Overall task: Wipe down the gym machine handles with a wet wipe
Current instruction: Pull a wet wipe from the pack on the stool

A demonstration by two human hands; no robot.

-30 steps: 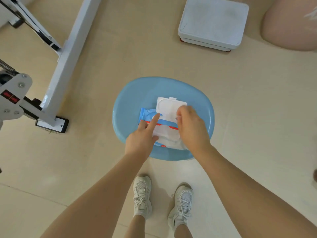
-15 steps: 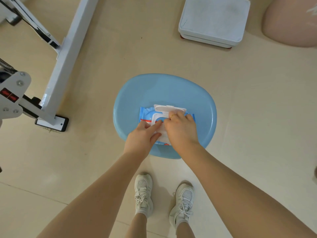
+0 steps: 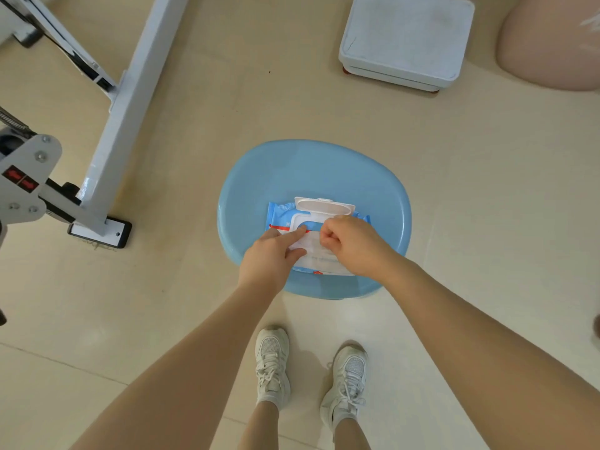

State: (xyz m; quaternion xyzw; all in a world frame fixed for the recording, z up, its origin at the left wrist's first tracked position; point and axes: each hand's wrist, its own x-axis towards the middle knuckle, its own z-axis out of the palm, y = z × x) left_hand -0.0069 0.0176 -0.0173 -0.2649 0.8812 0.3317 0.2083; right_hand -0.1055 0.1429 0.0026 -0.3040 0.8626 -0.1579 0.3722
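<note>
Left of the grip: white painted steel machine frame (image 3: 107, 131) with a red arrow label, text unreadable. Left hand (image 3: 269, 254) presses straight fingers on the soft blue-and-white wipes pack (image 3: 282, 216), which lies on the glossy oval blue stool (image 3: 311, 170), hard white lid (image 3: 324, 205) flipped up. Right hand (image 3: 354, 245), just right, pinches at the opening with curled fingers; print illegible.
</note>
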